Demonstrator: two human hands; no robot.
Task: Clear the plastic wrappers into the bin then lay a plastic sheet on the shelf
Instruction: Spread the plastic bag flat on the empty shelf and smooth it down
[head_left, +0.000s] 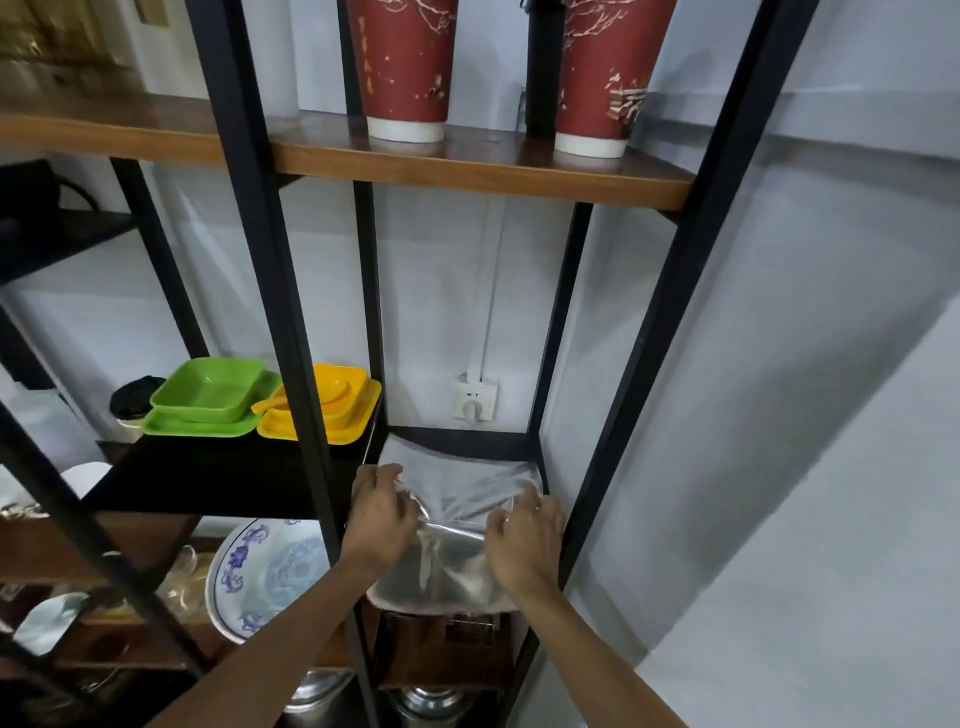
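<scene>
Plastic sheet, thin, clear and glossy, lies crumpled over the small black shelf in the narrow right bay of the rack, its near edge hanging past the front lip below the fingers. Creases fan out from a bunched knot between the two hands. The left hand has its fingers curled, pinching the film at its left side; the right hand rests with fingers bent and slightly spread, pressing and gathering film at the right. To do this well, I judge the hands should draw apart toward the corners, flatten the knot, then smooth backward to the wall. Film this slick likely clings and slides. Left of the fingers sit green and yellow square dishes; above, two red paper cups.
</scene>
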